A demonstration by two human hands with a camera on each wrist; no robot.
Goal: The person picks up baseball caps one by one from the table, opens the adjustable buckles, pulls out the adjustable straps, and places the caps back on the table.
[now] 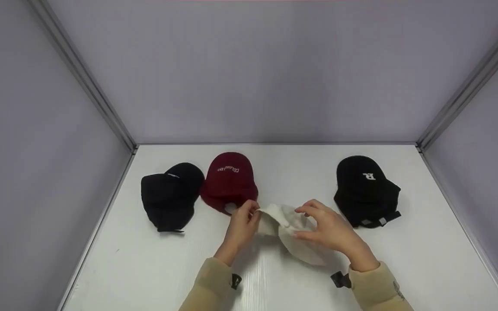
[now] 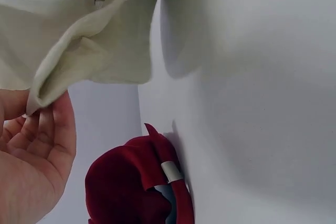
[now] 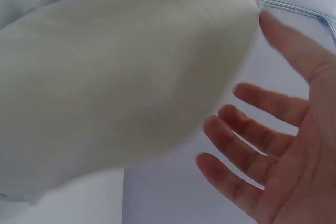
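A cream cap (image 1: 301,248) is held above the white table between my two hands. My left hand (image 1: 241,222) pinches its edge between thumb and fingers; the left wrist view shows a folded cloth rim (image 2: 58,72) in that pinch. On the other side, my right hand (image 1: 331,229) has its fingers spread apart beside the cap. In the right wrist view, the thumb (image 3: 289,43) of that hand reaches the cap's edge while the other fingers stand off from the cloth. Just beyond my left hand sits a dark red cap (image 1: 230,181) with white lettering.
A plain black cap (image 1: 167,194) lies on the left, right beside the red one. Another black cap (image 1: 357,181), with a white letter R, lies on the right. Grey panels (image 1: 275,77) wall the table (image 1: 145,268) at the back and both sides.
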